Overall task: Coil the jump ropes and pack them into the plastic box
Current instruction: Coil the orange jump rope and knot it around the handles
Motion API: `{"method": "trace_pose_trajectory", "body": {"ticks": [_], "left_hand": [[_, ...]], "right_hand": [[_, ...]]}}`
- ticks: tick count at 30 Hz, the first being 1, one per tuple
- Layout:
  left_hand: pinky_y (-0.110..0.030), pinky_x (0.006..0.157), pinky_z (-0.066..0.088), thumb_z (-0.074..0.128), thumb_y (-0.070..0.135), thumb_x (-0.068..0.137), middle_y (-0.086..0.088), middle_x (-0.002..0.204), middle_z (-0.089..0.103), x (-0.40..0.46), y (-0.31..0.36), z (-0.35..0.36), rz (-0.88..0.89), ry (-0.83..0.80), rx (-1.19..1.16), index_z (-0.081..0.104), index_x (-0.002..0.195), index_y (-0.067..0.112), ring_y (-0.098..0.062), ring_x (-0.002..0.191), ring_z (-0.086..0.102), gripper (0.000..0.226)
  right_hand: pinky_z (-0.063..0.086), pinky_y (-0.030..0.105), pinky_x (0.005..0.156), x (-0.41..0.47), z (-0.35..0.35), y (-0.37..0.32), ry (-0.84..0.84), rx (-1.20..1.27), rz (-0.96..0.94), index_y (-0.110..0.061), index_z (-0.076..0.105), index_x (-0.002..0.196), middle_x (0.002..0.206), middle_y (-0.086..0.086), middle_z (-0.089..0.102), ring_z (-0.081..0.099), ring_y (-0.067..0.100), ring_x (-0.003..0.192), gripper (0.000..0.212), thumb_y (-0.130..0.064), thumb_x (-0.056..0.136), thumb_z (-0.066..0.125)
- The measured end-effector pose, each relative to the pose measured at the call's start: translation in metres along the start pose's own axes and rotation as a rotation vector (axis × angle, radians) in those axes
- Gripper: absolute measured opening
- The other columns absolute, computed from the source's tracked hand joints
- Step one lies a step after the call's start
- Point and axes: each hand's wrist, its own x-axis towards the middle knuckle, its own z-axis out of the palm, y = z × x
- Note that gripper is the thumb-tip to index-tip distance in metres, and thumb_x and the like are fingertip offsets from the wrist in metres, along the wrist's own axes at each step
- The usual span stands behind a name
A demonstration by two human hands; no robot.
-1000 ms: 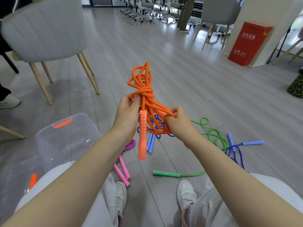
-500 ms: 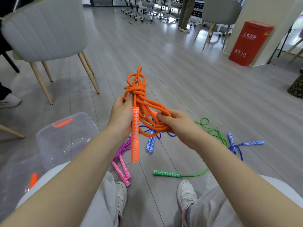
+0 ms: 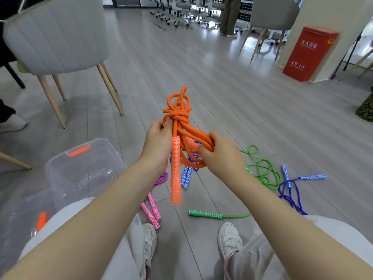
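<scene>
Left hand: the left hand [image 3: 159,147] is at the centre of the frame, closed around the orange rope [image 3: 182,126] just below its knot, thumb pressed on the wrap.
Right hand: the right hand [image 3: 219,155] sits just right of centre, fingers curled shut around the lower loops of the same bundle.
Orange rope: coiled into a bundle and held above the floor between both hands; a few loops stick up past the knot.
Orange handle: one handle [image 3: 175,171] hangs straight down below the left hand; the second is partly hidden among the loops by the right hand.
Plastic box: the clear box [image 3: 58,172] stands open on the floor at lower left, beside the person's left knee, with an orange clip on its far rim.
Pink rope: the pink rope [image 3: 153,209] lies on the floor at lower centre, its two handles side by side near the left shoe.
Green rope: the green rope [image 3: 262,171] sprawls loose at right of centre, one handle near the right shoe.
Blue ropes: one pair of blue handles [image 3: 186,176] lies under the held bundle; another blue rope [image 3: 290,188] lies uncoiled at the right, next to the green one.
Chair: a grey chair [image 3: 54,35] fills the upper left.
Red box: a red box [image 3: 309,53] stands against a pillar at upper right.
</scene>
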Motion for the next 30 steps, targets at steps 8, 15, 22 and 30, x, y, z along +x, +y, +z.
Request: {"method": "trace_pose_trajectory", "body": {"ticks": [8,15,22,30], "left_hand": [[-0.035,0.074,0.054,0.048,0.032,0.099,-0.001,0.089,0.070,0.003,-0.004,-0.002,0.202,0.043,0.138,0.057,0.104,0.017,-0.013,0.079,0.066,0.018],[-0.031,0.062,0.056,0.048,0.036,0.099,0.002,0.080,0.069,-0.001,-0.008,-0.006,0.247,-0.012,0.230,0.057,0.099,0.022,-0.011,0.068,0.068,0.016],[-0.031,0.070,0.057,0.038,0.030,0.104,-0.005,0.088,0.062,0.021,-0.001,-0.023,-0.022,0.015,0.021,0.050,0.097,0.017,-0.018,0.075,0.066,0.018],[-0.028,0.057,0.058,0.036,0.031,0.104,-0.013,0.086,0.066,0.028,0.005,-0.028,-0.225,0.052,-0.312,0.051,0.094,0.010,-0.019,0.069,0.071,0.028]], "right_hand": [[0.045,0.031,0.057,0.013,0.012,0.007,-0.081,0.245,0.310,-0.005,0.056,0.074,0.069,0.014,0.061,0.055,0.028,0.063,0.024,-0.025,0.085,0.048],[0.060,0.048,0.078,0.011,0.012,0.007,-0.298,0.556,0.575,-0.012,0.060,0.085,0.087,0.013,0.069,0.073,0.031,0.080,0.017,-0.018,0.089,0.045],[0.056,0.027,0.057,0.008,0.004,0.006,-0.129,0.709,0.436,-0.011,0.060,0.075,0.072,0.006,0.066,0.069,0.020,0.064,0.021,-0.011,0.093,0.049],[0.060,0.030,0.070,0.005,-0.005,-0.004,-0.086,1.048,0.340,0.002,0.068,0.097,0.088,0.018,0.070,0.070,0.027,0.079,0.015,-0.011,0.090,0.065]]}}
